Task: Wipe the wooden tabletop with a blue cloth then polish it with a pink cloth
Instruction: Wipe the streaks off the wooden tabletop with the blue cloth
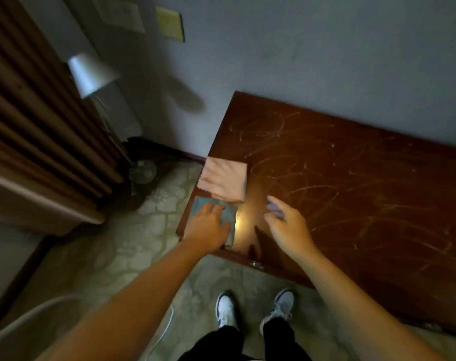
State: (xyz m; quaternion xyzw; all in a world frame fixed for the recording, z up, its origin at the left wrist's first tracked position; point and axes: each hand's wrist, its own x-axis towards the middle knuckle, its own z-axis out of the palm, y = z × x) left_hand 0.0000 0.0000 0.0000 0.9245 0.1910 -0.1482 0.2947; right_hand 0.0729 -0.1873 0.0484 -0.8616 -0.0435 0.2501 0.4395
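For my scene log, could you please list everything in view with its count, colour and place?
tabletop: one, dark brown, scuffed, at right against the wall
pink cloth: one, folded, at the tabletop's left edge
blue cloth: one, at the near left corner, under the left hand
lamp: one, white shade, on the floor at left
cabinet: one, brown, far left
shoes: two, white
hands: left hand resting on the blue cloth; right hand open above the tabletop

A scratched wooden tabletop [352, 191] is standing against the wall. A pink cloth [223, 178] and a blue cloth [228, 212] are lying folded, touching, at its left end.
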